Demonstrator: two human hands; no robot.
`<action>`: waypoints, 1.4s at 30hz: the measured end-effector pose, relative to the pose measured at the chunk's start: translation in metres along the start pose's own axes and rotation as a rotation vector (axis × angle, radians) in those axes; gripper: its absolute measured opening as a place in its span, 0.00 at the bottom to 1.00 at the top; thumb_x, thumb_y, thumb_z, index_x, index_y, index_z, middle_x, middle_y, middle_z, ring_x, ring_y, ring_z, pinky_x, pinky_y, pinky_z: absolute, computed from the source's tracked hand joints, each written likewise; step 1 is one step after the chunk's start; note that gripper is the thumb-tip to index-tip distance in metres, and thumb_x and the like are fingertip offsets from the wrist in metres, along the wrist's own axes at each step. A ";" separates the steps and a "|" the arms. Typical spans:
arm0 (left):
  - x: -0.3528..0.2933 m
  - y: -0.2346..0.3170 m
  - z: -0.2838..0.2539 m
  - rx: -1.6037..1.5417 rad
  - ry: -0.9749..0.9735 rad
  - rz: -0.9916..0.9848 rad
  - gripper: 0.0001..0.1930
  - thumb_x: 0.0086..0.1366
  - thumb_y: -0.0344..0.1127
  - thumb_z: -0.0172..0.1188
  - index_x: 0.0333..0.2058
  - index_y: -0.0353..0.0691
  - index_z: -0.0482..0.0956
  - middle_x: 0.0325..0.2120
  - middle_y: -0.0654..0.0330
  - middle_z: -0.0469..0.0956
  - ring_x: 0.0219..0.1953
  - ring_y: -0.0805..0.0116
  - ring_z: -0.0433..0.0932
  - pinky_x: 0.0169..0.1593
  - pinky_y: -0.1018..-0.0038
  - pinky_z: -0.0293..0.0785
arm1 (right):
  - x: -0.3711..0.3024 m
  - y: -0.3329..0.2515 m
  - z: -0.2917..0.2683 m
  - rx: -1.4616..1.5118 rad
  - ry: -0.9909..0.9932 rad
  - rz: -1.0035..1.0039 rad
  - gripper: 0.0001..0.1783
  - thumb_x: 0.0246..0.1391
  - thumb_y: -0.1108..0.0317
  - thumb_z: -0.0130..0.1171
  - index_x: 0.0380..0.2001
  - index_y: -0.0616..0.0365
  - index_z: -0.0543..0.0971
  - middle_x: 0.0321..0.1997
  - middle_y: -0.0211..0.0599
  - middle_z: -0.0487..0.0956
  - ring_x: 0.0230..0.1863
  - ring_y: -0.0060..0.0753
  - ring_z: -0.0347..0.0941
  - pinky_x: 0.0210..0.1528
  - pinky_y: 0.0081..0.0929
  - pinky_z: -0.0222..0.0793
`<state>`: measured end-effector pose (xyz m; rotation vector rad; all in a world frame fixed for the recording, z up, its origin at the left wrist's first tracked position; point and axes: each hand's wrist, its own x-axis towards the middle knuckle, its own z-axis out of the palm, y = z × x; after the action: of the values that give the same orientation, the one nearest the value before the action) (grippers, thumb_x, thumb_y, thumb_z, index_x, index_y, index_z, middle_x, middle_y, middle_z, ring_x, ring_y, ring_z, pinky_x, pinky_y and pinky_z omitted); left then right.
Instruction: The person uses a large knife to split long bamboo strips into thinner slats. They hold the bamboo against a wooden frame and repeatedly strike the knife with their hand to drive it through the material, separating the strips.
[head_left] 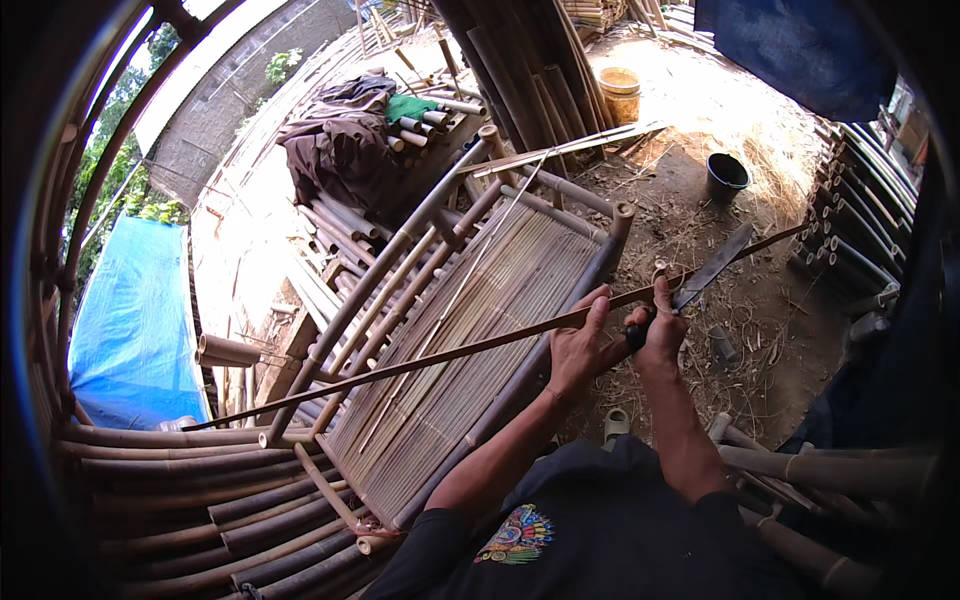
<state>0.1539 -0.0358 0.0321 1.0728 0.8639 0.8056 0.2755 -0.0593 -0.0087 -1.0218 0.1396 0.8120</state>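
A long, thin, dark bamboo strip (440, 354) runs slantwise from the lower left up to the right. My left hand (577, 350) is closed around it, thumb pointing up. Just to the right, my right hand (658, 330) grips the black handle of a machete (714, 266), its wide grey blade pointing up and right. The blade lies close against the strip beyond my right thumb; the exact contact I cannot make out. Left of my hands stands a bamboo bench (470, 330) with a slatted seat, and a thin pale strip (455, 300) lies lengthwise on it.
A black bucket (726, 178) and a yellowish bucket (619, 95) stand on the shaving-strewn ground (770, 330). Bamboo poles (850, 215) are stacked at the right, more (200, 500) at the lower left. A brown cloth (340, 140) covers poles at the back; a blue tarp (130, 320) hangs left.
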 end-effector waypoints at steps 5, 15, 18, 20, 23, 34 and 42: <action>-0.051 0.036 -0.041 0.691 -0.499 0.315 0.30 0.62 0.48 0.61 0.55 0.33 0.68 0.54 0.45 0.67 0.58 0.51 0.67 0.60 0.64 0.63 | 0.023 -0.037 -0.007 -0.226 -0.054 -0.163 0.16 0.52 0.57 0.66 0.22 0.54 0.72 0.18 0.24 0.69 0.14 0.17 0.64 0.16 0.19 0.61; -0.033 0.011 -0.114 0.259 -0.524 -0.308 0.22 0.68 0.44 0.55 0.53 0.35 0.73 0.28 0.68 0.74 0.28 0.81 0.72 0.34 0.80 0.72 | 0.055 -0.124 0.018 -0.968 -0.213 -0.666 0.32 0.56 0.34 0.49 0.27 0.57 0.73 0.17 0.30 0.74 0.13 0.23 0.67 0.17 0.24 0.63; -0.028 0.008 -0.081 0.253 -0.324 -0.231 0.17 0.68 0.39 0.54 0.51 0.35 0.75 0.28 0.70 0.73 0.27 0.81 0.70 0.32 0.81 0.70 | 0.035 -0.110 0.001 -1.551 -0.236 -0.832 0.35 0.56 0.32 0.44 0.25 0.57 0.72 0.16 0.38 0.75 0.16 0.37 0.74 0.20 0.32 0.69; -0.015 -0.012 -0.077 0.357 -0.200 0.004 0.16 0.68 0.37 0.54 0.49 0.33 0.76 0.29 0.68 0.74 0.28 0.78 0.71 0.33 0.78 0.70 | 0.007 -0.082 -0.005 -1.654 -0.391 -0.967 0.34 0.56 0.32 0.44 0.25 0.57 0.71 0.16 0.41 0.75 0.18 0.42 0.77 0.21 0.36 0.72; -0.003 -0.007 -0.062 0.457 -0.139 0.063 0.15 0.66 0.35 0.55 0.47 0.32 0.76 0.30 0.59 0.78 0.30 0.72 0.75 0.36 0.74 0.71 | -0.020 -0.046 -0.020 -1.669 -0.560 -1.188 0.34 0.55 0.33 0.47 0.23 0.57 0.71 0.14 0.42 0.74 0.17 0.42 0.76 0.19 0.37 0.73; -0.066 -0.001 -0.071 0.637 -0.111 0.224 0.14 0.63 0.26 0.54 0.48 0.37 0.76 0.23 0.60 0.70 0.25 0.74 0.70 0.30 0.76 0.66 | 0.042 -0.103 -0.011 -1.723 -0.230 -0.823 0.37 0.56 0.29 0.38 0.26 0.56 0.73 0.14 0.43 0.75 0.19 0.44 0.77 0.22 0.41 0.71; -0.086 0.012 -0.096 0.687 -0.115 0.162 0.13 0.61 0.24 0.55 0.46 0.32 0.76 0.26 0.58 0.75 0.30 0.72 0.75 0.35 0.78 0.69 | 0.054 -0.110 -0.010 -1.745 -0.271 -1.076 0.36 0.56 0.29 0.39 0.24 0.53 0.72 0.12 0.38 0.74 0.16 0.39 0.76 0.20 0.39 0.72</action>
<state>0.0289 -0.0704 0.0370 1.7930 0.9901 0.5759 0.3893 -0.0677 0.0385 -2.2041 -1.4862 -0.1660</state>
